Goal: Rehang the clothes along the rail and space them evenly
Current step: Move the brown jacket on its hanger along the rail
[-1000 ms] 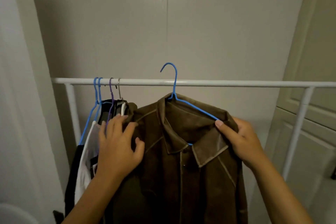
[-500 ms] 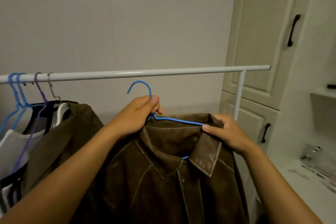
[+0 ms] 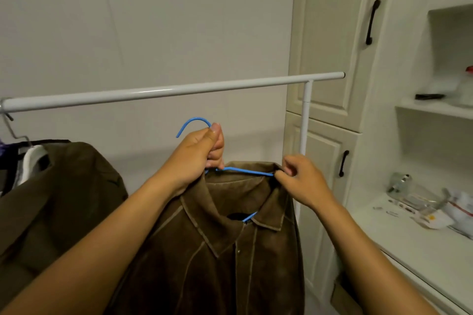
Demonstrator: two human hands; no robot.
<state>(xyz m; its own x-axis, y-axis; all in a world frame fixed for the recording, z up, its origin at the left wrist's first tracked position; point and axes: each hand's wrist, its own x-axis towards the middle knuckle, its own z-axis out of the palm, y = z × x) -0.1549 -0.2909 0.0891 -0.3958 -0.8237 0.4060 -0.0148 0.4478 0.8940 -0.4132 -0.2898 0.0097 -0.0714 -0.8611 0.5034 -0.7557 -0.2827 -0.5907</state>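
Brown jacket on blue hanger, below rail; left hand gripping hook; right hand pinching shoulder.

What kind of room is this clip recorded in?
Probably a bedroom or closet corner at home: a white clothes rail with hung garments, cream built-in cupboards with dark handles, and open shelves holding household clutter.

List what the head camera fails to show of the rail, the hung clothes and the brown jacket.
- White metal rail: left end cut off by the frame edge.
- Hung clothes: mostly cut off at left, count unclear.
- Brown suede jacket: hem below the frame; left shoulder hidden by the left hand.
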